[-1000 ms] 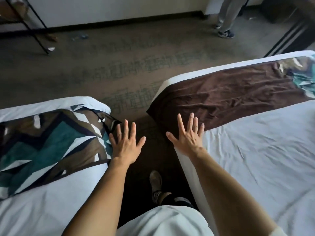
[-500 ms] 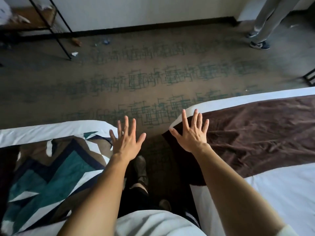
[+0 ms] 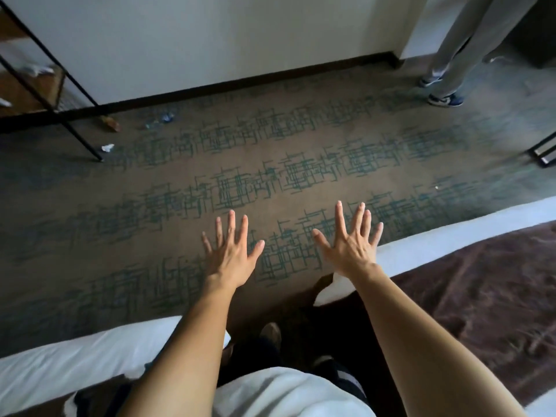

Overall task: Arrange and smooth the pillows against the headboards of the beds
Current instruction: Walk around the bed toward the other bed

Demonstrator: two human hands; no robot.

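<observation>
Both hands are empty, fingers spread wide, palms down. The left hand (image 3: 230, 254) and right hand (image 3: 349, 245) hang over the carpet (image 3: 270, 176), touching nothing. A second ago we had them level with the bed edges. Now the view has swung up toward the far wall, both beds have slid low in frame, and the teal runner on the left one is all but gone.

The left bed (image 3: 75, 365) shows only a white edge. The right bed (image 3: 451, 236) shows a white edge plus a brown runner (image 3: 481, 296).

We judge pillow work not begun. We see no pillows or headboards, which are probably behind us, so their look can't be told.

Farther off are someone's legs (image 3: 460, 49), a black rack (image 3: 60, 85) and some litter (image 3: 107, 148).
</observation>
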